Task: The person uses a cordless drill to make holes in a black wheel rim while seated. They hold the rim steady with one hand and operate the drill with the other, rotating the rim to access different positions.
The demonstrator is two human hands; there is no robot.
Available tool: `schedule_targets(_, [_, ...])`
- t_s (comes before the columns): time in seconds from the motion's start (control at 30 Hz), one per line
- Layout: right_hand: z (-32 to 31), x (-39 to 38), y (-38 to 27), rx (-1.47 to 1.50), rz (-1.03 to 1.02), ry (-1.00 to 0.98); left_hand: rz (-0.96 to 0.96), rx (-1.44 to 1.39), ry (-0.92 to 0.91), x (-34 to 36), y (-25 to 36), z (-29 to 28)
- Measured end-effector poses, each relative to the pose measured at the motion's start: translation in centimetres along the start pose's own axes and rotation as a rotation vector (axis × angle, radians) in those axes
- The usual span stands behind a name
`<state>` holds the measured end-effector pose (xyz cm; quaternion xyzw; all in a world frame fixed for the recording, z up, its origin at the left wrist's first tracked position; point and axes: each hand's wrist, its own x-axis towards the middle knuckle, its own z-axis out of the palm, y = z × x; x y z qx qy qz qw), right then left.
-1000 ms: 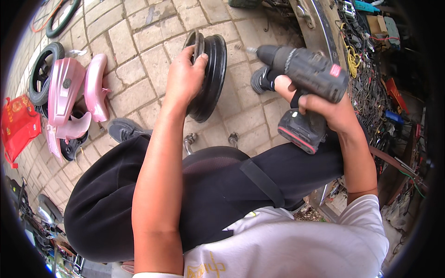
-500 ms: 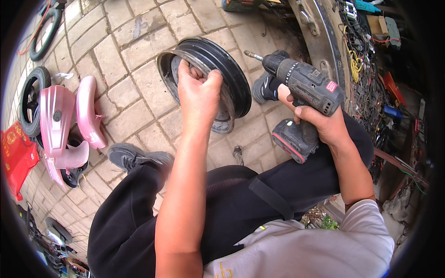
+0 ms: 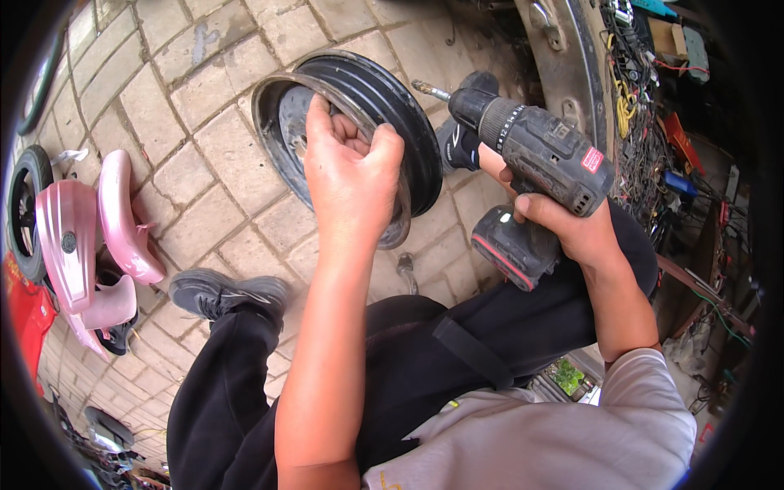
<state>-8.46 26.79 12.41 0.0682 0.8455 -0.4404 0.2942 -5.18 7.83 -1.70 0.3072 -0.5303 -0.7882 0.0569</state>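
A black metal wheel rim [image 3: 412,131] stands tilted on the paving, its worn edge facing left. My left hand [image 3: 351,171] is closed on that edge, fingers curled inside and thumb over the lip; the palm hides part of the rim's inside. In my right hand [image 3: 563,224] is a black cordless drill [image 3: 547,139], gripped by its handle, with the battery [image 3: 510,249] below. Its metal bit [image 3: 430,90] points left toward the rim, with a small gap between them. A small metal part [image 3: 407,272] lies on the paving between my legs.
Pink plastic panels [image 3: 69,245] and a small tyre [image 3: 28,212] lie at the left, beside a red bag [image 3: 28,314]. A worn metal-edged bench [image 3: 563,65] stands at the far right, with tangled cables [image 3: 633,155] next to it. My shoe [image 3: 229,294] rests on the paving.
My view has shifted, so the pink panels sit farther left. The rim and left hand appear a little larger, and the drill bit sits slightly higher and farther left in view.
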Motion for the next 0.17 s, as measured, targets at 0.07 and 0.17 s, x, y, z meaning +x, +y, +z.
schedule_targets(0.07, [-0.42, -0.01, -0.38, -0.006, 0.055, -0.036, 0.004, -0.012, 0.000, 0.14, 0.02, 0.08])
schedule_targets(0.17, [-0.32, -0.01, -0.52, -0.013, 0.070, -0.035, -0.012, 0.010, 0.012, 0.23, 0.10, 0.16])
